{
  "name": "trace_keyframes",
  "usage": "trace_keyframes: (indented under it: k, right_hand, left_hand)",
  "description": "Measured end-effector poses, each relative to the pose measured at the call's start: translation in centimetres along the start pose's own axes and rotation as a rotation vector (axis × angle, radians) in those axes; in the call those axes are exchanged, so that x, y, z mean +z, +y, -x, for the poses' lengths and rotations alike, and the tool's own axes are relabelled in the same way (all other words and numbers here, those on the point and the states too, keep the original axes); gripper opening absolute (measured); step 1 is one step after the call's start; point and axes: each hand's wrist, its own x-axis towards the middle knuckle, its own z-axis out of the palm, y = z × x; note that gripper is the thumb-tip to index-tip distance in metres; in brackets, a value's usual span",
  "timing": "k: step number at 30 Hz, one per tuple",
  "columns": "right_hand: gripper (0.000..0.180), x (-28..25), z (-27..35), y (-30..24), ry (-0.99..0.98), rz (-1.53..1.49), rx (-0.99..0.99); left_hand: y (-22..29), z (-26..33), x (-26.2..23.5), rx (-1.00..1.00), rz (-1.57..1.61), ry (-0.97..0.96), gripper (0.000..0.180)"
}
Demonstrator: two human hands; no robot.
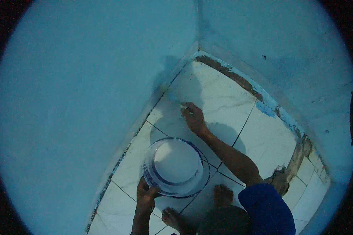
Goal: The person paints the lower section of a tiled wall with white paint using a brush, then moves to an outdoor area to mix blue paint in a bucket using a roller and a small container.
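Currently, in the head view, a round plastic tub [147,166] with a dark-edged rim sits over the white floor tiles [227,105]; whether it rests on them or is lifted is unclear. The left hand [146,194] grasps the tub's near left edge, thumb against its side. Beyond the tub, toward the corner, the right hand [193,117] reaches out with curled fingers; a pale bit shows at their tips, but I cannot tell whether it is gripped. Two bare feet [223,195] are on the tub's near side, and a blue sleeve [266,205] lies to its near right. Left of the tub rises a blue wall [78,98]; beyond and right of it, a dark rough strip [231,76] edges the tiles.
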Motion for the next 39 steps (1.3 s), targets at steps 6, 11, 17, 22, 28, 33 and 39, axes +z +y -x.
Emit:
trace_keyframes:
  k: [6, 11, 17, 22, 28, 33, 39]
  right_hand:
    - [0.025, -10.2, -11.9, 1.9, 0.318, 0.134, -0.412]
    - [0.024, -19.8, -20.9, 3.1, 0.356, 0.419, -0.482]
    - [0.024, -16.6, -21.6, 0.1, 0.277, 0.184, -0.133]
    - [0.037, -15.9, -24.4, 3.1, 0.311, 0.235, -0.129]
    - [0.036, -14.8, -24.8, 4.0, 0.351, 0.214, -0.214]
    - [0.032, -14.4, -23.0, 1.0, 0.462, 0.318, -0.155]
    - [0.028, -14.7, -21.4, 0.0, 0.447, 0.284, -0.107]
  left_hand:
    - [1.1, 0.0, 1.0, -0.020, -0.007, -0.008, 0.065]
    - [1.3, -1.1, 2.0, -0.051, -0.037, -0.025, 0.064]
    - [1.6, -0.7, 1.8, -0.062, -0.009, 0.036, 0.079]
    - [1.4, -0.5, 1.3, -0.025, -0.058, 0.041, 0.081]
    - [2.1, -0.5, 1.7, -0.107, -0.067, 0.102, 0.083]
    - [2.2, -0.7, 2.0, -0.099, -0.005, 0.069, 0.082]
    - [1.5, -0.7, 1.7, -0.045, -0.028, 0.066, 0.080]
